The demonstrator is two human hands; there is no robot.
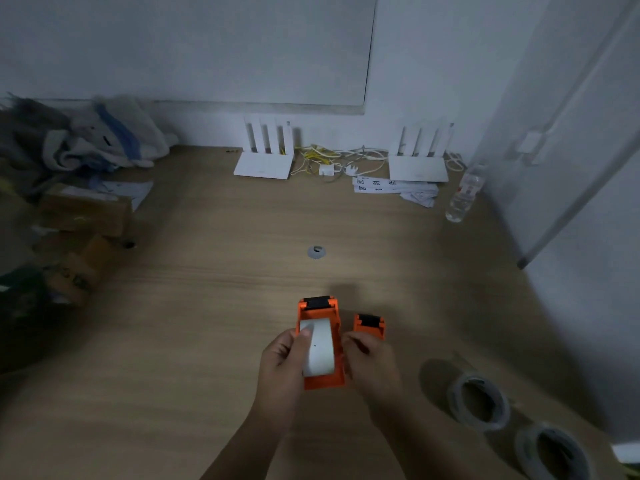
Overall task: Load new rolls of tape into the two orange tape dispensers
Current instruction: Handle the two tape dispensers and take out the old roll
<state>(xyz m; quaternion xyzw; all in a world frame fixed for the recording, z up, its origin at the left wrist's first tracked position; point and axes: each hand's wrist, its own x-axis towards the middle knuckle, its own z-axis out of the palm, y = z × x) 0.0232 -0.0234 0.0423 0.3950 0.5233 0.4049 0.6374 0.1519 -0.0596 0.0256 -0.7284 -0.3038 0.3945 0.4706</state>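
Dim room, wood tabletop (214, 278). Person stands at the near edge, both hands over the middle of it.

Left hand (282, 362) grips the larger orange dispenser (320, 341) from its left side, thumb pressed on the white roll (320, 346) sitting in the body. Roll looks seated or close to it; cannot tell if it is fully down on its hub. Black cutter end of the dispenser points toward the far edge.

Right hand (369, 358) is curled against the dispenser's right side, fingers narrow, touching or bracing it. Whether it pinches the tape end I cannot tell; too blurred.

Second dispenser (369, 325), smaller, rests on the tabletop just beside the first, on its right, partly behind the right hand. No roll visible in it.

Two spare rolls (478, 400) lie flat toward the near right corner, well apart from the hands. One is cut off by the frame edge.

Along the far edge: two routers (265, 164), cables, papers, a water bottle (464, 195). Boxes and cloth along the left edge.

Judgement: first dispenser is being loaded, roughly the first half of the job. Next move likely calls for finding the free tape end and drawing it forward to the black cutter, left hand steadying the body. Then a spare roll for the smaller dispenser.
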